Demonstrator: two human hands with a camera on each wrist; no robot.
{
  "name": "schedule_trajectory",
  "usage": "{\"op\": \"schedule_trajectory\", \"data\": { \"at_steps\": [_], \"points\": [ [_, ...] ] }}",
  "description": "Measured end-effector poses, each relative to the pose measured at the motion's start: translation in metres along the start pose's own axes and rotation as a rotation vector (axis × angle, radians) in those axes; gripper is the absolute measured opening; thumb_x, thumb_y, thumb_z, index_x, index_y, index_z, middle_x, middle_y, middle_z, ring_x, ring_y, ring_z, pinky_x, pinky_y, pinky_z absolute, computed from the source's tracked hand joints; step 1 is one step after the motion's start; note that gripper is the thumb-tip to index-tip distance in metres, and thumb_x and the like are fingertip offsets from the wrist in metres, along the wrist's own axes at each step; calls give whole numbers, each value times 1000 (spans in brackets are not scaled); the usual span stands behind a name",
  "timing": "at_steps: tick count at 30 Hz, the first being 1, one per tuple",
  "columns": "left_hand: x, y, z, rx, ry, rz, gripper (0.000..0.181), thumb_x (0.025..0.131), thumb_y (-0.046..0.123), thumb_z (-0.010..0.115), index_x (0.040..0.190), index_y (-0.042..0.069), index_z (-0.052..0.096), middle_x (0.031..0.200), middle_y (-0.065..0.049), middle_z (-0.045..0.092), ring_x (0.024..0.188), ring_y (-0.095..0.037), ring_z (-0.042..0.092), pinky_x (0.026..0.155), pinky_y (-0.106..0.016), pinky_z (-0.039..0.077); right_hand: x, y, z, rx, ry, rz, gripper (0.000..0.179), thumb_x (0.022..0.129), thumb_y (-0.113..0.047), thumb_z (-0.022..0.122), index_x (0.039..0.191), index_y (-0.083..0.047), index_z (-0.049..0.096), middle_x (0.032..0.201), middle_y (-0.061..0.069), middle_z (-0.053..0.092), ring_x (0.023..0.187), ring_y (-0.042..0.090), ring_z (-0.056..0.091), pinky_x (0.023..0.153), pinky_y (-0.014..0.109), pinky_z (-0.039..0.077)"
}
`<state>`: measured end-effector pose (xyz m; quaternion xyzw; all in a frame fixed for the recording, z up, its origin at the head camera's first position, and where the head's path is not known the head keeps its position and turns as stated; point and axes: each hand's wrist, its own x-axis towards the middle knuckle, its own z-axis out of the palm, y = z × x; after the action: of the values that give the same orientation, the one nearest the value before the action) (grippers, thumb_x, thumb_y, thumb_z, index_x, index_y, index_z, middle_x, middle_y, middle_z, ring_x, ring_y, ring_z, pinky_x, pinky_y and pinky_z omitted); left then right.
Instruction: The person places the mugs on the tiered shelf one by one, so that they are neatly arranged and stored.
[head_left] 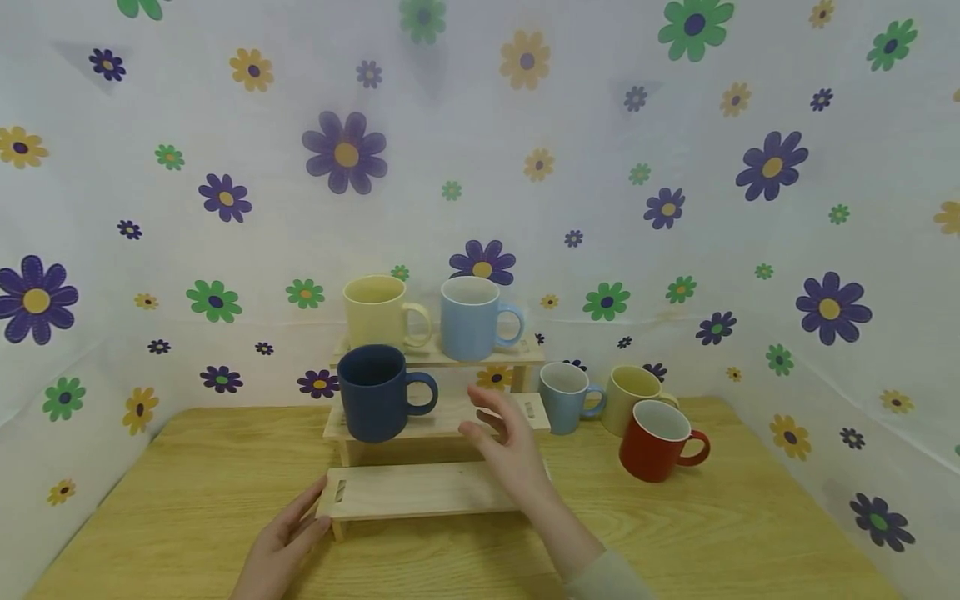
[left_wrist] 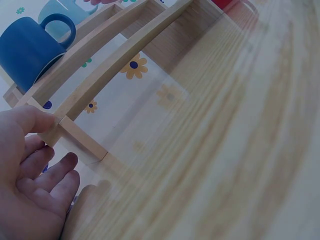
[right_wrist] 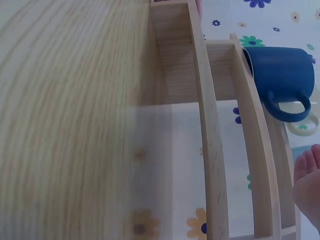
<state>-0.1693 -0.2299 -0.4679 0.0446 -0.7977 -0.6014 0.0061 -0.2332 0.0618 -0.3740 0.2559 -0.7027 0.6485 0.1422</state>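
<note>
A dark blue mug (head_left: 372, 393) stands on the middle step of a three-step wooden shelf rack (head_left: 405, 492), its handle to the right. My right hand (head_left: 512, 446) reaches over the lower steps, to the right of that mug, with fingers loosely bent and nothing held. At the rack's front left corner, my left hand (head_left: 281, 542) holds the end of the lowest step, thumb at the front and fingers along the side. In the left wrist view, its remaining fingers (left_wrist: 62, 172) curl loosely below the step. A yellow mug (head_left: 367, 312) and a light blue mug (head_left: 467, 321) stand on the top step.
Right of the rack, on the wooden table (head_left: 750, 542), stand another light blue mug (head_left: 561, 404), another yellow mug (head_left: 617, 404) and a red mug (head_left: 651, 450). A white flower-patterned curtain (head_left: 570, 192) closes off the back and sides.
</note>
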Motion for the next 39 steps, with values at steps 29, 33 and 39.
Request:
{"op": "schedule_trajectory", "data": {
  "at_steps": [29, 33, 39],
  "points": [
    [0, 3, -1, 9, -28, -15, 65, 94, 36, 60, 149, 12, 34, 153, -16, 27, 127, -32, 46, 100, -36, 44, -31, 27, -114, -358, 103, -151, 37, 84, 2, 70, 119, 0, 61, 114, 15, 63, 106, 19, 59, 89, 25, 51],
    [0, 4, -1, 11, -30, -25, 67, 93, 39, 61, 149, 13, 35, 153, -16, 27, 128, -32, 46, 101, -37, 44, -35, 25, -131, -451, 120, -86, 36, 86, -4, 70, 121, -4, 61, 115, 11, 64, 104, 12, 59, 88, 23, 51],
    [0, 3, -2, 13, -33, -36, 68, 93, 41, 61, 149, 14, 34, 154, -16, 26, 128, -33, 44, 101, -38, 43, -38, 15, -152, -565, 138, -28, 35, 87, -5, 69, 121, -6, 62, 115, 12, 65, 100, 21, 63, 85, 22, 52]
  ]
}}
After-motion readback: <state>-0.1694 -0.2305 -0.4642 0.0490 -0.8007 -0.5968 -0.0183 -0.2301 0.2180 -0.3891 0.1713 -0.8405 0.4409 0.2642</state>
